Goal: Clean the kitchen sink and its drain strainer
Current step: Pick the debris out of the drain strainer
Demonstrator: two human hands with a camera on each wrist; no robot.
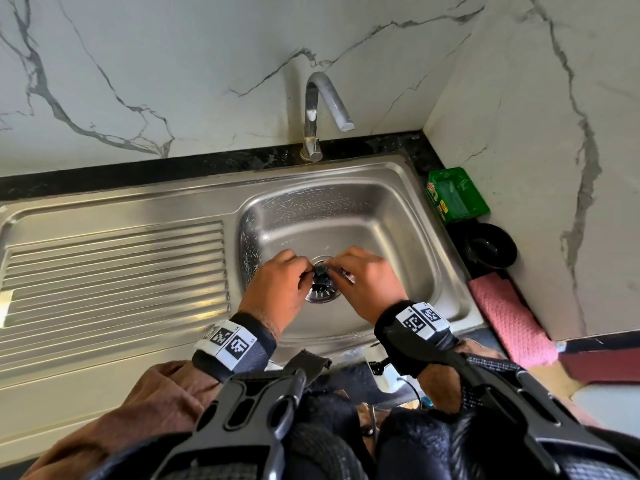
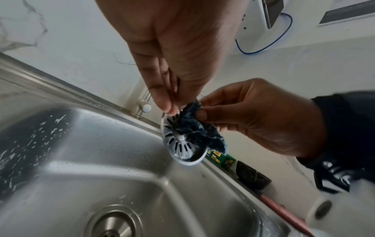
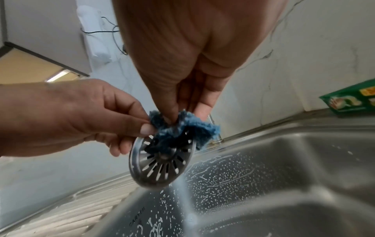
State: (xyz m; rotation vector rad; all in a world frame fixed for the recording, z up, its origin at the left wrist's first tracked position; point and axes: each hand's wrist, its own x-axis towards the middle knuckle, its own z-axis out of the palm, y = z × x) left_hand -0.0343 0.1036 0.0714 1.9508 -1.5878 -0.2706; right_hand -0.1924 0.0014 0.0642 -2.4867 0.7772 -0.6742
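Both hands meet above the steel sink (image 1: 346,216). The round slotted drain strainer (image 1: 320,292) (image 2: 182,149) (image 3: 160,168) hangs tilted in the air over the basin. My left hand (image 1: 305,269) (image 2: 168,110) pinches its upper rim. A small blue scrub pad (image 1: 320,270) (image 2: 194,126) (image 3: 194,128) lies crumpled against the strainer's face, and my right hand (image 1: 338,270) (image 3: 174,119) pinches it between thumb and fingers. The open drain hole (image 2: 113,224) sits below in the basin floor. Foam flecks cover the basin walls (image 3: 219,176).
A chrome faucet (image 1: 313,116) rises behind the basin. The ribbed drainboard (image 1: 114,265) stretches to the left. On the right counter strip stand a green box (image 1: 457,195), a black bowl (image 1: 490,247) and a pink cloth (image 1: 509,317). Marble walls close the corner.
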